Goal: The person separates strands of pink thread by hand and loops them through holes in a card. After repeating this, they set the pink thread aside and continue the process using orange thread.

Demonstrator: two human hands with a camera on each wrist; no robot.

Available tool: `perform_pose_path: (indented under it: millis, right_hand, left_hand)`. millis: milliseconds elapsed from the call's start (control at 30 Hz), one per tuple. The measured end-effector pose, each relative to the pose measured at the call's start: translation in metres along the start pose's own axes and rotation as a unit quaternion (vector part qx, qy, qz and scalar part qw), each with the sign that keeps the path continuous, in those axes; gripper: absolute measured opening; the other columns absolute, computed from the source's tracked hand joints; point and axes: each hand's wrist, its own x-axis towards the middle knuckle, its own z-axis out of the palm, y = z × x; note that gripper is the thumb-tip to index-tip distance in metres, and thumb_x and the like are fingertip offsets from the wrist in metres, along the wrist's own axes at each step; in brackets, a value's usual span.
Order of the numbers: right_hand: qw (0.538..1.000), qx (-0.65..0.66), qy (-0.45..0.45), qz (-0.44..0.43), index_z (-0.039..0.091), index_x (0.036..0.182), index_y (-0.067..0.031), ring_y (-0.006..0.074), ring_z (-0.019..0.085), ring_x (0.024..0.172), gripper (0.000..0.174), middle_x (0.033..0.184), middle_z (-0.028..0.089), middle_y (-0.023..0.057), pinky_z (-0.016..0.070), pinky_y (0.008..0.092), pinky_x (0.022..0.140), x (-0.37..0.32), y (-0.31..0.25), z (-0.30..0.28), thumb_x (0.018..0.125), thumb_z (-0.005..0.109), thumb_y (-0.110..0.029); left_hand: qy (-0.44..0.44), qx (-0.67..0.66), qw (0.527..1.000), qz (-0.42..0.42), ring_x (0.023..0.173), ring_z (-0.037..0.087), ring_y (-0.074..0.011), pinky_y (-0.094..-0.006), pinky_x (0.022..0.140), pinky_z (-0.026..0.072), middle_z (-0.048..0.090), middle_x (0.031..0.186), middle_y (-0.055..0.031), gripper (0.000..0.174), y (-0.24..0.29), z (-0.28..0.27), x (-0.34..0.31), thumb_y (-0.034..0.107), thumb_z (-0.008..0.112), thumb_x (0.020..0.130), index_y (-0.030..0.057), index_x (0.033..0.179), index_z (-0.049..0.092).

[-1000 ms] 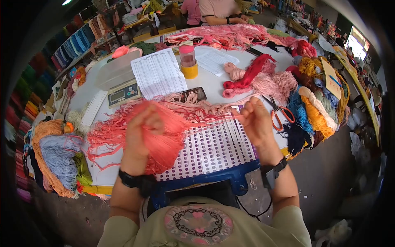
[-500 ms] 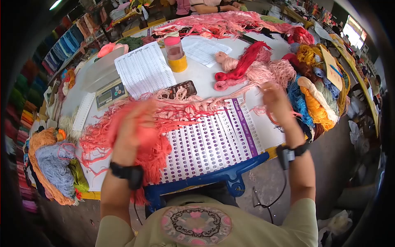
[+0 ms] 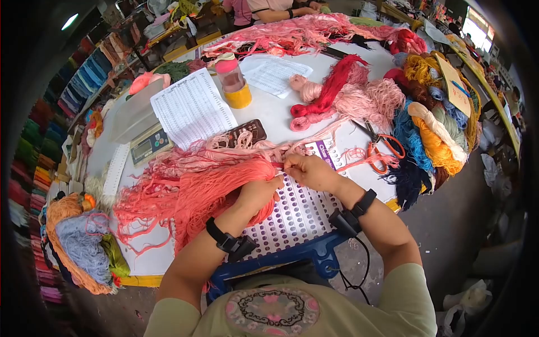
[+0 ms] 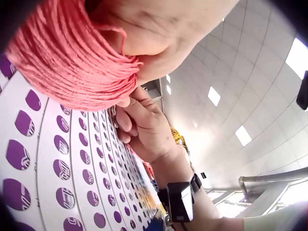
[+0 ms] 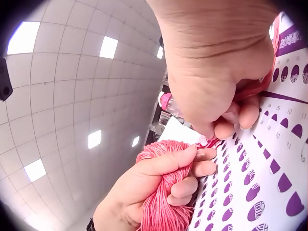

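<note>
My left hand point(image 3: 259, 195) grips a thick coral-pink skein of thread point(image 3: 213, 188), its fingers curled round the looped strands. In the right wrist view the left thumb presses across the bundle point(image 5: 166, 204). Just to the right of it, my right hand point(image 3: 311, 171) pinches thin pink-red strands between thumb and curled fingers, close over a white card with rows of purple holes point(image 3: 297, 208). Part of those strands is hidden under the right palm. More coral and pale pink threads point(image 3: 149, 185) spread over the table to the left of the skein.
Orange-handled scissors point(image 3: 377, 138) lie to the right beside bundled colourful yarns point(image 3: 426, 132). Behind the hands are a phone point(image 3: 252, 132), a printed list point(image 3: 193, 106), a bottle point(image 3: 231, 78) and a scale point(image 3: 150, 145). Pink skeins point(image 3: 331, 95) lie farther back. A person point(image 3: 281, 10) sits across the table.
Both hands were apart, the right one swinging out to the right; now they are close together over the card. The left hand has moved right with the coral skein.
</note>
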Motion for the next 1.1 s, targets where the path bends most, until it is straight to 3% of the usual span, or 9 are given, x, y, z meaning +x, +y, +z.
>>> perform_pose_path:
  millis: [333, 433, 533, 600, 733, 833, 933, 1067, 1100]
  right_hand:
    - [0.999, 0.03, 0.008, 0.018, 0.055, 0.09, -0.0077, 0.0085, 0.051, 0.054, 0.002, 0.063, 0.054, 0.0013, 0.0418, 0.0257, 0.052, 0.0, 0.0, 0.001, 0.091, 0.054, -0.009]
    - [1.0, 0.009, 0.014, 0.006, 0.055, 0.09, -0.0081, 0.0085, 0.051, 0.053, 0.002, 0.063, 0.054, 0.0011, 0.0416, 0.0255, 0.052, -0.003, -0.004, -0.001, 0.091, 0.053, -0.009]
    - [0.998, 0.035, -0.015, 0.047, 0.054, 0.093, -0.0088, 0.009, 0.052, 0.054, 0.001, 0.064, 0.054, 0.0012, 0.0415, 0.0257, 0.052, -0.004, -0.009, -0.005, 0.091, 0.054, -0.009]
    - [0.998, 0.049, -0.009, 0.044, 0.051, 0.094, -0.0086, 0.0098, 0.052, 0.055, 0.004, 0.063, 0.054, 0.0012, 0.0415, 0.0261, 0.052, -0.008, -0.008, -0.002, 0.092, 0.054, -0.009]
    - [0.997, 0.05, -0.012, 0.062, 0.049, 0.094, -0.0082, 0.0097, 0.051, 0.055, 0.005, 0.063, 0.053, 0.0011, 0.0413, 0.0259, 0.052, -0.006, -0.013, -0.004, 0.092, 0.054, -0.008]
    - [0.992, 0.036, -0.041, 0.111, 0.053, 0.093, -0.0077, 0.0239, 0.061, 0.065, 0.01, 0.072, 0.061, 0.0096, 0.0467, 0.0358, 0.062, -0.005, -0.014, -0.004, 0.088, 0.057, -0.015]
    - [0.997, 0.031, -0.027, 0.066, 0.054, 0.098, -0.0075, 0.0101, 0.052, 0.057, 0.01, 0.064, 0.055, 0.0009, 0.0426, 0.0274, 0.055, -0.002, -0.003, -0.004, 0.092, 0.056, -0.014]
    - [0.994, 0.056, -0.044, 0.079, 0.056, 0.102, -0.0076, 0.0104, 0.052, 0.058, 0.014, 0.066, 0.056, 0.0015, 0.0431, 0.027, 0.056, 0.0, 0.0, -0.004, 0.091, 0.058, -0.014]
    - [0.996, 0.039, -0.038, 0.073, 0.057, 0.102, -0.0085, 0.0156, 0.057, 0.063, 0.016, 0.072, 0.06, 0.0053, 0.0453, 0.0298, 0.061, 0.001, -0.002, -0.002, 0.089, 0.059, -0.016]
  left_hand:
    - [-0.004, 0.046, 0.998, -0.033, 0.056, 0.057, -0.0118, -0.0274, 0.051, 0.0448, 0.061, 0.067, -0.0046, 0.022, 0.011, 0.002, 0.004, 0.022, 0.062, 0.088, 0.0011, 0.086, 0.065]
    - [0.039, 0.055, 0.997, 0.023, 0.059, 0.058, -0.0112, -0.0266, 0.053, 0.0445, 0.059, 0.062, -0.0037, 0.022, 0.002, 0.007, 0.001, 0.022, 0.064, 0.087, 0.0002, 0.083, 0.065]
    - [0.038, 0.004, 0.998, 0.045, 0.06, 0.058, -0.0113, -0.0261, 0.054, 0.0444, 0.059, 0.063, -0.0045, 0.023, 0.0, 0.008, 0.004, 0.021, 0.064, 0.086, -0.0017, 0.082, 0.064]
    - [-0.003, -0.168, 0.984, -0.052, 0.06, 0.057, -0.0114, -0.0262, 0.057, 0.0447, 0.06, 0.066, -0.0059, 0.023, -0.004, 0.008, 0.005, 0.02, 0.064, 0.086, -0.0028, 0.083, 0.063]
    - [-0.04, -0.165, 0.985, -0.04, 0.059, 0.055, -0.0117, -0.0257, 0.057, 0.0438, 0.061, 0.072, -0.0065, 0.022, -0.011, 0.008, 0.016, 0.02, 0.061, 0.088, -0.0022, 0.085, 0.063]
    - [-0.042, -0.011, 0.999, -0.032, 0.061, 0.056, -0.0111, -0.0246, 0.057, 0.0432, 0.062, 0.078, -0.0055, 0.021, -0.006, 0.002, 0.013, 0.02, 0.058, 0.091, 0.0, 0.089, 0.063]
    - [-0.016, -0.07, 0.997, 0.033, 0.06, 0.053, -0.0121, -0.0259, 0.059, 0.0432, 0.06, 0.075, -0.003, 0.025, -0.005, -0.011, 0.007, 0.023, 0.055, 0.092, -0.0003, 0.086, 0.064]
    - [-0.029, -0.332, 0.943, 0.006, 0.066, 0.053, -0.0093, -0.0224, 0.054, 0.0421, 0.059, 0.076, -0.0016, 0.018, 0.011, -0.021, -0.01, 0.02, 0.058, 0.089, 0.003, 0.09, 0.062]
    - [-0.119, -0.384, 0.915, -0.029, 0.066, 0.053, -0.0089, -0.0214, 0.054, 0.0418, 0.059, 0.076, -0.0017, 0.017, 0.013, -0.024, -0.011, 0.019, 0.058, 0.088, 0.0026, 0.092, 0.062]
